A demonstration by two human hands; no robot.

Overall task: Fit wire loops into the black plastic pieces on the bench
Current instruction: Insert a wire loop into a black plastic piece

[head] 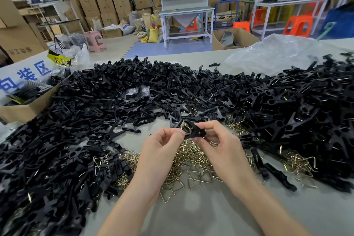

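A: Which piece is in hand right now?

B: One flat black plastic piece, held up just above the grey table, between the two hands. The left hand pinches one end with thumb and curled fingers; the right hand grips the other end in the same way.

A: And the wire?

B: A brass-coloured triangular wire loop shows at the left end of that piece, touching it. I can't tell if it is fully seated, because the fingers cover the joint.

A: How far along is the job, would you say?

B: Well short of done, I'd judge. The long heap of black pieces on the right glints with wire in many places, so those look finished. The wider heap of bare black plastic pieces across the left and back shows very little wire, and that looks like the bulk still to do.

A: Enough loops for it?

B: A tangled pile of loose brass-coloured loops lies on the table right under the hands, with smaller clusters off to either side.

A: Anything else about?

B: An open cardboard box at the left edge, and a crumpled clear plastic bag at the far right.
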